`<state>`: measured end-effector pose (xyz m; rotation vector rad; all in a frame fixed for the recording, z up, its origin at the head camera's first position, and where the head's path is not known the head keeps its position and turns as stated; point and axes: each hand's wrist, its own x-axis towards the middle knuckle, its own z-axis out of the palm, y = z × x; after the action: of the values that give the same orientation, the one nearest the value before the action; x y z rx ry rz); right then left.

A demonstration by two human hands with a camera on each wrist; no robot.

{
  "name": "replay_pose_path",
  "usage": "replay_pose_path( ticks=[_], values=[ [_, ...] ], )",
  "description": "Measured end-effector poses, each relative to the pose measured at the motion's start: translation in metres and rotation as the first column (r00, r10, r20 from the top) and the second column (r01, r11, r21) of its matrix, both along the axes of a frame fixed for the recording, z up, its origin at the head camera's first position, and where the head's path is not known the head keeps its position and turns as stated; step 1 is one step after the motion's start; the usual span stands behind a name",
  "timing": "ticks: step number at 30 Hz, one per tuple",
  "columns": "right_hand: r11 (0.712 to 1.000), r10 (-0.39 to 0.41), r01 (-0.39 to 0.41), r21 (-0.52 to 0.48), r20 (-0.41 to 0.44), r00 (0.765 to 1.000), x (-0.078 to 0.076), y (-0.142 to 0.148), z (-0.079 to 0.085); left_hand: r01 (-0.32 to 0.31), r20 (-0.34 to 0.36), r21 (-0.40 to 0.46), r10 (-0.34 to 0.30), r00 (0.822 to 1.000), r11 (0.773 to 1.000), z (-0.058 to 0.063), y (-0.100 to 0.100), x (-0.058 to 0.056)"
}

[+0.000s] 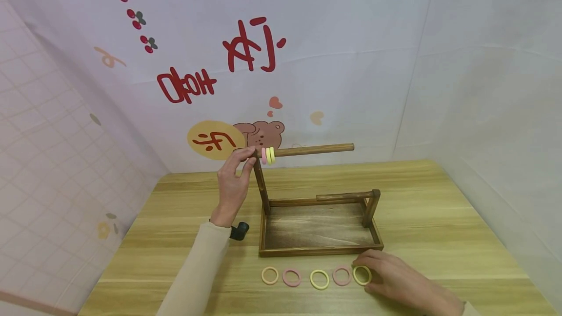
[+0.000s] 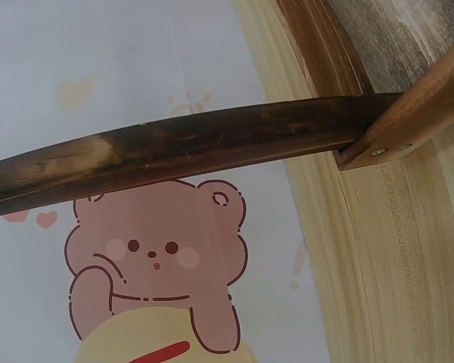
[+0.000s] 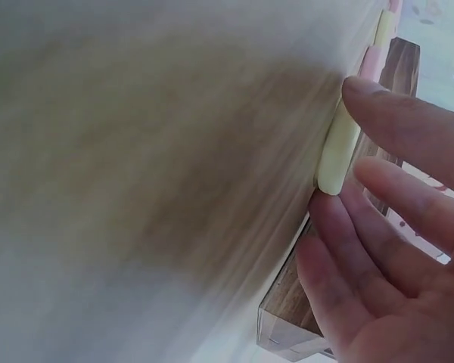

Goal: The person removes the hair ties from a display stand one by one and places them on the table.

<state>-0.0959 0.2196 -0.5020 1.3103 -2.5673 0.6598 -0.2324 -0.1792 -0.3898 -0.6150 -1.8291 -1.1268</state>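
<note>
- Pinching the top of the tall post (image 1: 261, 185) with your left hand (image 1: 232, 178), thumb and fingers close together; left wrist view misses the fingertips.
- Just right of that pinch, a hung pink ring (image 1: 264, 156) and two hung yellow rings (image 1: 272, 155) sit side by side at the post end of the upper rod (image 1: 313, 150), which runs sideways, free end to your right.
- Nearer you, flat on the table (image 1: 145, 247) before the tray (image 1: 320, 252): peach ring (image 1: 263, 276), left pink ring (image 1: 284, 277), middle yellow ring (image 1: 311, 279), right pink ring (image 1: 342, 284).
- Lower rod (image 1: 342, 197) points its free end to your left; its short post (image 1: 371, 208) and the tray stand between the row's right end and the upper rod.
- Key relation: end yellow ring (image 1: 354, 277), last in the row, lies flat between your right thumb and fingers, hole up, so its axis is square to both rods; right pink ring just beside its left.
- Right hand (image 1: 392, 277) is clearly the nearer; grip about one ring wide, thumb on near edge, fingers on far edge. How firm, can't tell.
</note>
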Motion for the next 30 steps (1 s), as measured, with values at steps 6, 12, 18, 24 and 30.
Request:
replay_pose_path(
  ticks=[6,12,18,24,30],
  values=[
    [0.999,-0.046,0.046,0.018,-0.007,0.999,0.003,-0.001,0.004,0.001,0.007,0.001,-0.001,1.0,1.0,0.0,0.0,0.001],
    [0.995,-0.101,0.101,-0.003,-0.115,0.988,0.005,-0.004,0.014,0.0,0.009,-0.005,0.0,1.0,1.0,0.001,0.0,0.001],
    [0.992,-0.121,0.115,-0.052,-0.146,0.982,0.003,-0.007,0.031,-0.001,0.007,-0.005,0.001,1.0,1.0,0.002,0.001,0.002],
    [0.986,-0.098,0.07,-0.153,-0.183,0.978,-0.002,-0.015,0.044,-0.006,-0.001,-0.008,0.006,1.0,1.0,0.001,0.001,0.001],
    [0.973,-0.067,0.023,-0.23,-0.183,0.981,-0.006,-0.022,0.058,0.011,0.002,-0.007,-0.011,1.0,1.0,0.002,0.0,0.002]
  ],
)
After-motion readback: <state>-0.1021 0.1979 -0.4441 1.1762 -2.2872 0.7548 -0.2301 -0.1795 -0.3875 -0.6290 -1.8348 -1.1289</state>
